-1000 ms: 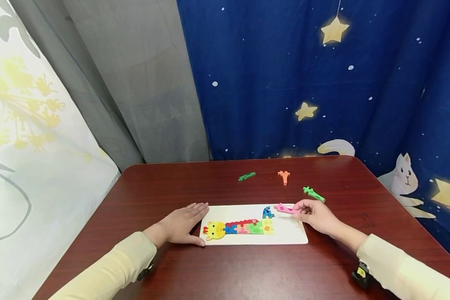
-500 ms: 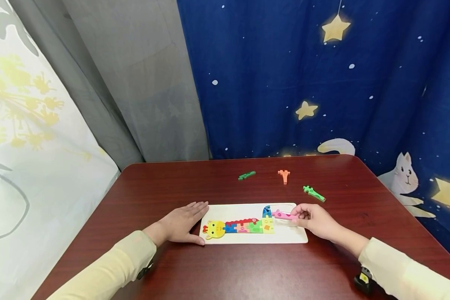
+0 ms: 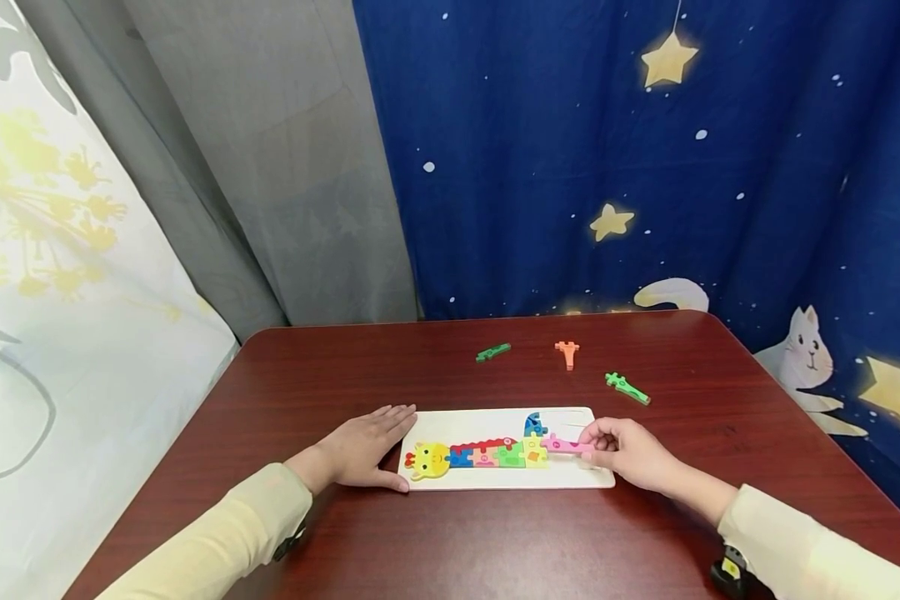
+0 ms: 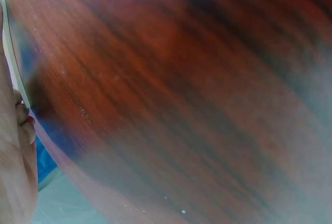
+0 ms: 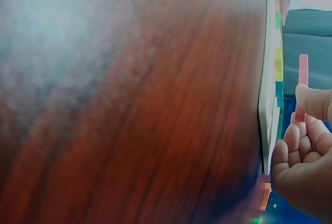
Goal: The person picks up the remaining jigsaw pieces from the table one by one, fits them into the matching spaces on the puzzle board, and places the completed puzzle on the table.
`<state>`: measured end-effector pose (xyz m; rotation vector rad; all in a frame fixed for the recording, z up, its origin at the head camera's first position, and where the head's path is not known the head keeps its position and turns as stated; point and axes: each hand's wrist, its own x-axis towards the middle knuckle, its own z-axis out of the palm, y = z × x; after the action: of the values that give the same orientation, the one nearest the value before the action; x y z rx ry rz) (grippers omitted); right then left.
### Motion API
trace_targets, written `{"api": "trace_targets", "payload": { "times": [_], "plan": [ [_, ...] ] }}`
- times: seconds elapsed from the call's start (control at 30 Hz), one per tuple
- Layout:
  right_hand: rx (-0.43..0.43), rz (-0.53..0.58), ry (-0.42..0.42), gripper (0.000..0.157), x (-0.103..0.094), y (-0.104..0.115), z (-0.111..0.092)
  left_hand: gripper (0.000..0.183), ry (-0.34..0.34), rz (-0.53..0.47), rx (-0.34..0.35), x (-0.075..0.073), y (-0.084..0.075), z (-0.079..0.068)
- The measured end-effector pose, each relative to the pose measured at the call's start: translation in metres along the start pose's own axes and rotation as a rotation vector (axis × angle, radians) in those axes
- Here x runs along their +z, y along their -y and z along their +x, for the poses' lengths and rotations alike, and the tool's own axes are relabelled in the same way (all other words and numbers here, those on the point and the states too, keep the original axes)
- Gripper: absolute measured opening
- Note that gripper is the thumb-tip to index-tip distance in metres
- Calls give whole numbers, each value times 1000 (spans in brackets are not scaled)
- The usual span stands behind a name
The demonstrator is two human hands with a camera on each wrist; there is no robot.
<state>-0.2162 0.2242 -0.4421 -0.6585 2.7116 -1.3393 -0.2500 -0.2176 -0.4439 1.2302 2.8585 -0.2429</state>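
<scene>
A white puzzle board [image 3: 480,480] lies on the table, bearing a giraffe puzzle: a yellow head [image 3: 429,460], several joined coloured body pieces [image 3: 486,456] and a blue piece [image 3: 535,424] above the yellow end block. My right hand [image 3: 630,450] pinches a pink puzzle piece [image 3: 562,446] between thumb and fingers, its left end beside the yellow block. In the right wrist view the pink piece [image 5: 303,71] stands apart from the board's surface. My left hand [image 3: 371,446] lies with straight fingers at the board's left edge; the left wrist view shows only part of it.
Beyond the board lie a dark green piece [image 3: 493,352], an orange piece [image 3: 567,354] and a light green piece [image 3: 627,388]. The brown table [image 3: 330,367] ends at curtains behind, a grey one [image 3: 307,208] and a blue one [image 3: 510,167] with stars.
My right hand has moved the pink piece toward me, from beside the blue piece to beside the yellow block. My left hand has stayed at the board's left edge.
</scene>
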Motion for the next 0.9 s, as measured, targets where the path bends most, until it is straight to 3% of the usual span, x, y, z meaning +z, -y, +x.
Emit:
{"api": "trace_targets", "payload": {
  "times": [0.9],
  "plan": [
    [-2,-62,39,12,2,1,-4,111,-7,-4,1,1,0,-1]
  ]
}}
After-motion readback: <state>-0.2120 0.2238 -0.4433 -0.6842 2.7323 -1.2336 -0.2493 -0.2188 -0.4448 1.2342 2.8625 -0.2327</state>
